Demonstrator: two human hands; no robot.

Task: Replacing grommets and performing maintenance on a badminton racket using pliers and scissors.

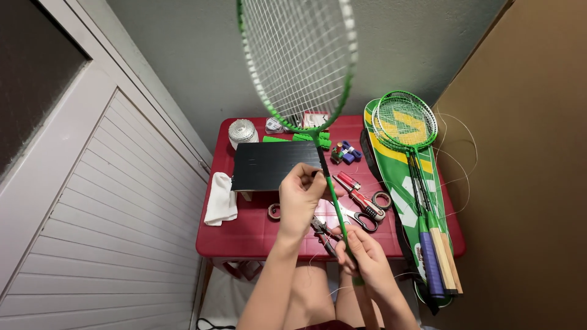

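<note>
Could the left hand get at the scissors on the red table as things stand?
Probably not at once: the left hand pinches the green racket's shaft, so it would have to let go. The scissors lie uncovered on the red table, just beyond that shaft.

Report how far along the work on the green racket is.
Done: the held racket looks fully strung. In hand: the left hand pinches its shaft high up, and the right hand holds it near the handle. Left: scissors, tape rolls and spare rackets lie on the red table; what remains can't be told.
</note>
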